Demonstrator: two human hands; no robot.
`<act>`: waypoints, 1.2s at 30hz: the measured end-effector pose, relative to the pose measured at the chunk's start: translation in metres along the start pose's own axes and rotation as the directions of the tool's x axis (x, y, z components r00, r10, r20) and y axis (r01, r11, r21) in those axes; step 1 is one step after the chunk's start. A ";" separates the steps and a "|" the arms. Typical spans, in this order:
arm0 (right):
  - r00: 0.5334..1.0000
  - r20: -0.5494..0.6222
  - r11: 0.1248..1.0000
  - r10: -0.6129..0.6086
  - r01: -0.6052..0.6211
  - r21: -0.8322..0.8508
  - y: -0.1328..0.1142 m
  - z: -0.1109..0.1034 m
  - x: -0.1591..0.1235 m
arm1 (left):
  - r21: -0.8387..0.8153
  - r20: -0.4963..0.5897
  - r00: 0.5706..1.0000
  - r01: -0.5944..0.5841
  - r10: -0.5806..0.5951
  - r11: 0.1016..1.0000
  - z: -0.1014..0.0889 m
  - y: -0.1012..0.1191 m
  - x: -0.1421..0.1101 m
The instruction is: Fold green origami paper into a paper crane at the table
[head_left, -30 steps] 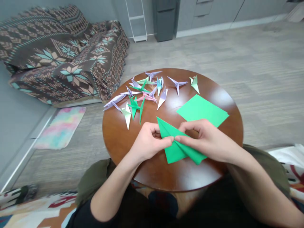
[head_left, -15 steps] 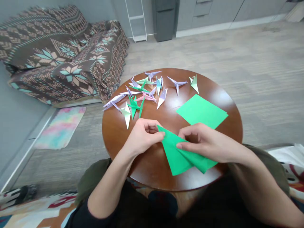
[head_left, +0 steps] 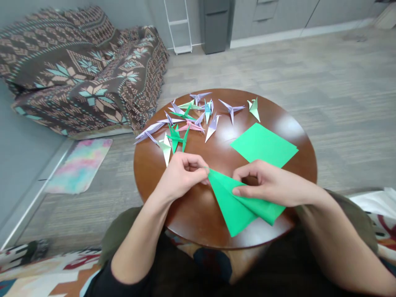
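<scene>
Between my hands is a partly folded sheet of green origami paper [head_left: 232, 206], held above the near side of the round table. My left hand [head_left: 187, 173] pinches its pointed left corner between thumb and fingers. On the paper's upper edge, my right hand [head_left: 262, 183] is closed, thumb on the near side and fingertips behind. A loose flap folds over toward the lower right, beneath my right hand. Just beyond that hand lie flat green paper sheets [head_left: 262, 142], slightly offset from one another.
Several folded paper cranes [head_left: 189, 126] in purple, green, pink and white crowd the far left of the brown table [head_left: 198, 218]. One pale green crane [head_left: 253, 109] stands apart at the back. A covered sofa [head_left: 93, 78] and a pastel mat [head_left: 79, 165] are to the left.
My left hand has shifted slightly left and down, its fingers now covering the paper's tip. The paper's lower corner has swung a little down and right. My right hand has barely moved.
</scene>
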State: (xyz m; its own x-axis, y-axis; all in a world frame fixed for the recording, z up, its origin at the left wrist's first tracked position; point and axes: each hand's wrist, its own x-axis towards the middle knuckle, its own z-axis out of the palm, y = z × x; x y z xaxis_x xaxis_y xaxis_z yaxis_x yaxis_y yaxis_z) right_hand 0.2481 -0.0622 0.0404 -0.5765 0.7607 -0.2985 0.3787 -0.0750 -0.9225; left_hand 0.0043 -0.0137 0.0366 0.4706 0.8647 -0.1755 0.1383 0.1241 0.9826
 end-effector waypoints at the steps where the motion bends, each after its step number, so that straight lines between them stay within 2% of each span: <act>1: 1.000 0.007 1.000 0.003 -0.003 0.001 0.000 0.000 0.000 | -0.001 -0.030 0.999 -0.032 0.032 0.999 -0.004 -0.001 0.001; 4: 1.000 -0.020 1.000 0.007 -0.006 0.004 0.002 -0.002 -0.001 | -0.034 -0.185 0.972 -0.154 0.145 0.988 -0.015 -0.004 0.002; 6: 0.989 -0.144 0.999 -0.016 0.012 -0.034 0.003 -0.003 -0.001 | -0.049 -0.235 0.957 -0.186 0.169 0.981 -0.015 -0.004 0.001; 8: 0.952 -0.299 0.994 -0.067 0.039 -0.098 0.001 -0.003 -0.001 | -0.045 -0.147 0.979 -0.150 0.142 0.988 -0.008 -0.003 -0.002; 10: 0.902 -0.411 0.983 -0.129 0.063 -0.170 -0.003 0.000 0.001 | -0.023 0.002 0.997 -0.076 0.076 0.997 0.003 -0.003 -0.005; 13: 0.817 -0.530 0.950 -0.227 0.066 -0.305 -0.010 0.009 0.005 | -0.091 0.114 0.993 -0.012 0.022 0.996 0.020 -0.003 -0.005; 15: 0.787 -0.544 0.923 -0.291 0.082 -0.375 -0.013 0.017 0.009 | -0.145 0.105 0.992 -0.061 0.076 0.988 0.026 -0.004 -0.003; 18: 0.812 -0.463 0.893 -0.356 0.151 -0.423 -0.015 0.027 0.011 | -0.144 0.025 0.987 -0.154 0.159 0.977 0.026 -0.006 0.001; 20: 0.807 -0.439 0.870 -0.395 0.176 -0.460 -0.014 0.028 0.012 | -0.146 -0.014 0.991 -0.136 0.135 0.980 0.023 -0.009 0.003; 22: 0.733 -0.510 0.844 -0.450 0.163 -0.510 -0.011 0.025 0.014 | -0.170 -0.040 0.996 -0.082 0.076 0.982 0.018 -0.013 0.004; 24: 0.593 -0.636 0.832 -0.494 0.109 -0.545 -0.006 0.020 0.016 | -0.198 -0.051 0.998 -0.046 0.037 0.979 0.012 -0.017 0.005; 25: 0.567 -0.667 0.846 -0.484 0.108 -0.523 -0.003 0.017 0.018 | -0.212 -0.050 0.998 -0.037 0.028 0.977 0.010 -0.018 0.006; 26: 0.592 -0.680 0.883 -0.432 0.124 -0.453 0.000 0.013 0.020 | -0.222 -0.042 0.999 -0.031 0.023 0.975 0.007 -0.020 0.006; 28: 0.710 -0.644 0.954 -0.283 0.141 -0.264 0.004 0.008 0.023 | -0.224 -0.020 1.000 -0.022 0.018 0.974 0.000 -0.022 0.007; 29: 0.755 -0.615 0.972 -0.228 0.137 -0.193 0.006 0.006 0.024 | -0.217 -0.007 1.000 -0.013 0.011 0.976 -0.003 -0.022 0.007; 30: 0.777 -0.598 0.980 -0.197 0.134 -0.149 0.007 0.005 0.024 | -0.206 0.010 1.000 0.000 0.002 0.979 -0.006 -0.022 0.007; 31: 0.777 -0.601 0.982 -0.188 0.138 -0.129 0.008 0.004 0.024 | -0.194 0.032 0.999 0.015 -0.008 0.981 -0.009 -0.023 0.007; 34: 0.720 -0.668 0.981 -0.185 0.171 -0.088 0.010 0.002 0.022 | -0.164 0.070 0.997 0.048 -0.036 0.985 -0.017 -0.024 0.009; 36: 0.726 -0.670 0.985 -0.154 0.170 -0.042 0.012 0.001 0.020 | -0.143 0.046 0.998 0.056 -0.050 0.988 -0.022 -0.026 0.010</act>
State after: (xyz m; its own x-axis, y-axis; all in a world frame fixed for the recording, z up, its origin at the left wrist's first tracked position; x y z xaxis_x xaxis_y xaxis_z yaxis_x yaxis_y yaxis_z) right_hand 0.2397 -0.0485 0.0234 0.0085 0.9960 0.0890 0.3052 0.0821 -0.9487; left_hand -0.0138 0.0021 0.0111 0.5024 0.8343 -0.2268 0.0380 0.2408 0.9698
